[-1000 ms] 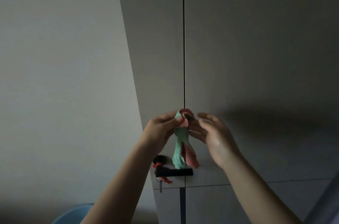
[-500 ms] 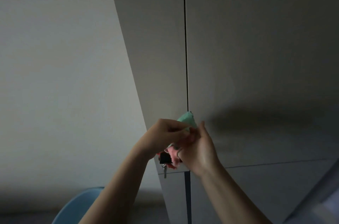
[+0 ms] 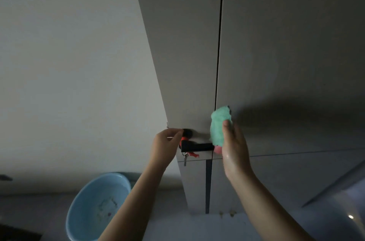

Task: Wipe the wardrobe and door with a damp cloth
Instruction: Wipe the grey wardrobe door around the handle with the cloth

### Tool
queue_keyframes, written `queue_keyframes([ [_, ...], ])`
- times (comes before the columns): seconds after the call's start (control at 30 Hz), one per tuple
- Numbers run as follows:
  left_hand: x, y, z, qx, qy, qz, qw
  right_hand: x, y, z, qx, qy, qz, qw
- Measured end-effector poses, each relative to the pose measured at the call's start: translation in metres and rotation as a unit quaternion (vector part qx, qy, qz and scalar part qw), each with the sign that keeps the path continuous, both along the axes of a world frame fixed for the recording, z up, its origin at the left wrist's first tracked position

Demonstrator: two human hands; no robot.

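Note:
My right hand (image 3: pixel 235 146) holds a folded green and pink cloth (image 3: pixel 219 126) flat against the grey wardrobe panel (image 3: pixel 286 53), just right of the dark vertical gap. My left hand (image 3: pixel 165 147) has let the cloth go and hangs loosely curled, its fingertips by the round base of the black door handle (image 3: pixel 197 147) on the grey door (image 3: pixel 183 53). A key with a red tag (image 3: pixel 185 157) hangs under the handle. The cloth's lower pink end shows below my right palm.
A light blue basin (image 3: pixel 94 207) with water stands on the floor at the lower left. A pale wall (image 3: pixel 69 63) fills the left side. A horizontal seam (image 3: pixel 306 152) divides the wardrobe panel.
Both hands were bunching the cloth together. Now the left hand has let go and moved left to the handle, while the right presses the folded cloth on the panel. The view tilted down, showing the basin.

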State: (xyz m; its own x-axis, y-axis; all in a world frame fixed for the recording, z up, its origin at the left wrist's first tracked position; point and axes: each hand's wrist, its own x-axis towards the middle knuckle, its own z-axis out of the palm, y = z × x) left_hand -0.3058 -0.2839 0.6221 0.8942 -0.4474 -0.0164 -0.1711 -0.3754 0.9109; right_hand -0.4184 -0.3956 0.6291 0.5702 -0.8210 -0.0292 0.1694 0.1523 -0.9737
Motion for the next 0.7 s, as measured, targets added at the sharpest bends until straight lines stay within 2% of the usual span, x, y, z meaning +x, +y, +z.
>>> queue_keyframes([
  [0.07,0.006,0.001,-0.016,-0.012,0.025,0.023,0.999,0.014,0.009,-0.011,-0.148,0.063,-0.014,0.987],
  [0.13,0.014,0.004,-0.029,-0.042,0.1,0.034,0.993,0.034,0.019,-0.034,-0.231,0.125,-0.001,0.965],
  [0.23,0.02,0.002,-0.04,-0.071,0.19,0.014,0.979,0.05,0.026,-0.072,-0.292,0.189,0.025,0.937],
  [0.33,0.026,-0.003,-0.045,-0.082,0.243,0.004,0.967,0.057,0.032,-0.088,-0.365,0.198,-0.028,0.909],
  [0.47,0.028,-0.009,-0.052,-0.077,0.314,0.013,0.946,0.049,0.025,-0.076,-0.358,0.231,-0.002,0.905],
  [0.5,0.029,-0.01,-0.053,-0.085,0.336,0.016,0.938,0.047,0.02,-0.074,-0.39,0.242,-0.011,0.888],
  [0.6,0.032,-0.009,-0.056,-0.128,0.398,0.022,0.908,0.052,0.012,-0.085,-0.518,0.32,-0.024,0.793],
  [0.7,0.031,-0.01,-0.061,-0.147,0.414,0.035,0.898,0.06,0.013,-0.095,-0.541,0.398,-0.004,0.741],
])
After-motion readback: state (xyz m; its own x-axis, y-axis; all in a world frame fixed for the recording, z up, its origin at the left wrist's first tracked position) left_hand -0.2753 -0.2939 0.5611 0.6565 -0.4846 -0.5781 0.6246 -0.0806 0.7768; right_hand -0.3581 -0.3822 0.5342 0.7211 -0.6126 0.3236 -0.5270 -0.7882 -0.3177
